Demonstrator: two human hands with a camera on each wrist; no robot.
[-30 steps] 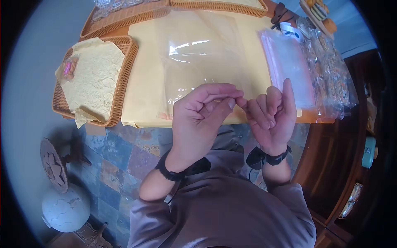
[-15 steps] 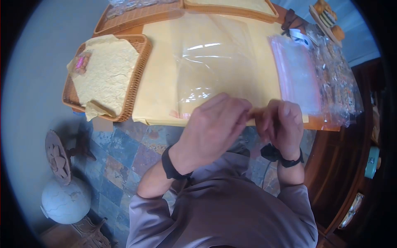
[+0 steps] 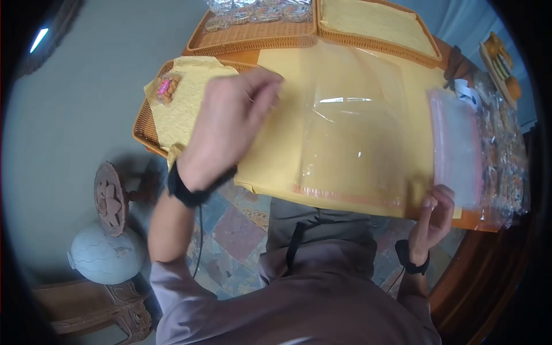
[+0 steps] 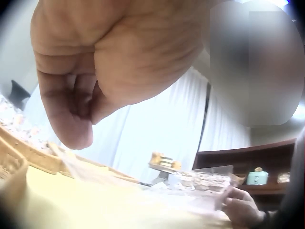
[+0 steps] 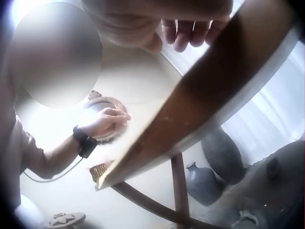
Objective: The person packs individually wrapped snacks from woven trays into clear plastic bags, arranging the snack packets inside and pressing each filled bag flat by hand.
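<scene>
My left hand [image 3: 227, 123] is raised over the near right side of a wicker basket [image 3: 141, 129], its fingers loosely curled. Between those fingers and the thumb, nothing shows in the left wrist view. A small clear packet of brown pieces with a pink label [image 3: 167, 87] lies on crumpled yellow paper in that basket. At the table's front right edge, my right hand [image 3: 434, 215] has its fingertips by the lower corner of a stack of clear bags with pink edges [image 3: 457, 146]. A large clear plastic bag [image 3: 356, 129] lies flat on the yellow sheet [image 3: 270, 167] in the middle.
Two more wicker baskets stand at the back, one holding wrapped packets [image 3: 270, 12], one lined with paper [image 3: 374, 26]. Several wrapped packets [image 3: 506, 161] lie along the right side. A carved stand [image 3: 109, 198] and a pale round pot [image 3: 106, 253] are left of the table.
My hands were together in front of my body and have parted. The left has swung up and left toward the basket; the right has moved to the bag stack. The head view has turned left.
</scene>
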